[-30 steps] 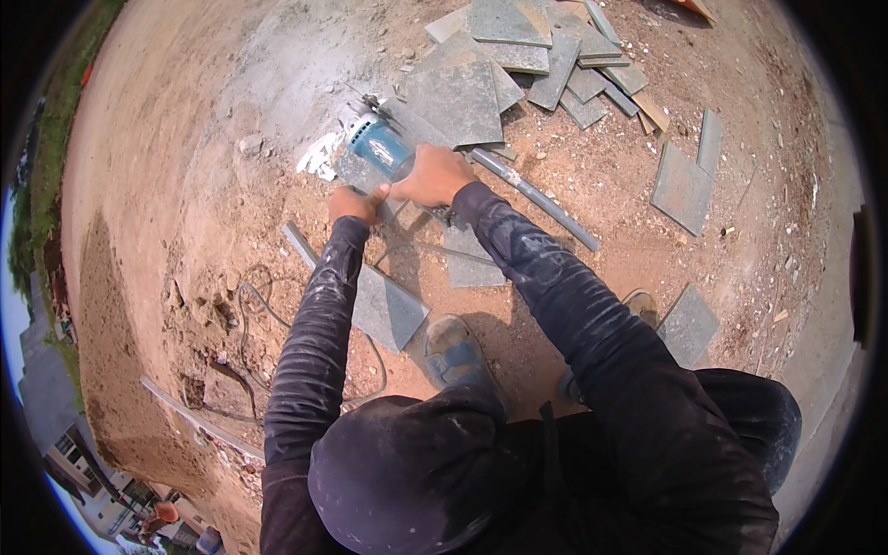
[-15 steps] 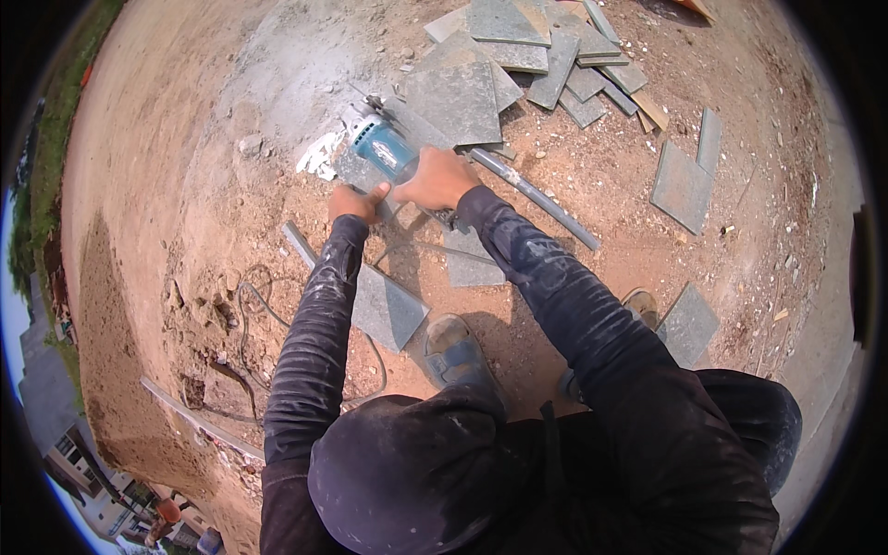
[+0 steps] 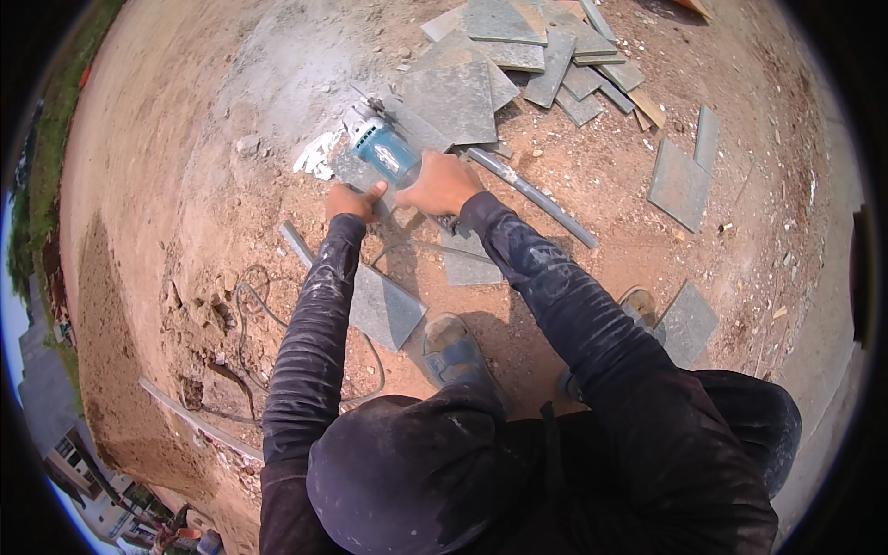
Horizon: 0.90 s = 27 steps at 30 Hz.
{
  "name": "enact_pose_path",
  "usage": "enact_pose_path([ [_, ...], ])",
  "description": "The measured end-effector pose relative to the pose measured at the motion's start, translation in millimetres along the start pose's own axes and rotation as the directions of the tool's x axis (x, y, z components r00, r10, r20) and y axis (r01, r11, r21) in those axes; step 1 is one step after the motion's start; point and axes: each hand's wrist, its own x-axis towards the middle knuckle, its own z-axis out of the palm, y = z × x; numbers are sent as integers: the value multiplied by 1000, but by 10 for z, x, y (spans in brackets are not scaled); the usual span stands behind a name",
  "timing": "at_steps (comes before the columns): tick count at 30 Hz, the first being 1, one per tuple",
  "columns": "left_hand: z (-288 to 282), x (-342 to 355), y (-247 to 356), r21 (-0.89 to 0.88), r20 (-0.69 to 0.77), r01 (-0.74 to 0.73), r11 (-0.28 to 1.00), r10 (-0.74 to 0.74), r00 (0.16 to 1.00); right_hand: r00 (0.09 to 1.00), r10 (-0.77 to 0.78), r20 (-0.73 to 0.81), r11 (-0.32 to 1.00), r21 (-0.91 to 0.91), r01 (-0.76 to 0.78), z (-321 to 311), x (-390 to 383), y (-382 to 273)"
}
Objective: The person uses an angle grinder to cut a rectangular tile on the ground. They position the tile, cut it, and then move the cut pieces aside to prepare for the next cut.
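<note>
My right hand (image 3: pixel 437 182) is closed round the rear of a teal power cutter (image 3: pixel 384 151), whose metal head points up and away, near a patch of pale dust. My left hand (image 3: pixel 356 201), thumb raised, grips the near part of a grey stone slab (image 3: pixel 349 167) lying under the cutter; its fingertips are partly hidden. A grey bar (image 3: pixel 536 199) lies just right of my right hand. Grey slabs lie under and below my hands, and a cord (image 3: pixel 379 370) loops over the dirt at the lower left.
A pile of grey slabs (image 3: pixel 449 97) spreads beyond the cutter, with loose slabs (image 3: pixel 675 190) at the right. My shoes (image 3: pixel 453 356) stand on rubbly dirt. A concrete strip (image 3: pixel 823 370) runs along the far right; grass and buildings show at the left rim.
My right hand and the cutter have shifted very slightly right. The whole view has moved a little. My left hand keeps the same hold.
</note>
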Motion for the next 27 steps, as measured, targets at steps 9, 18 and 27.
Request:
enact_pose_path([
  [9,-20,3,-2,23,8,11,1000,-11,1000,1000,16,4,1000,10,-16,12,-54,30],
  [18,8,56,-24,22,1,5,1000,-5,1000,998,36,-57,999,-7,-37,53,-74,74],
  [27,25,37,-10,-27,-5,-6,1000,6,1000,997,19,-72,1000,-4,-20,75,-85,144],
])
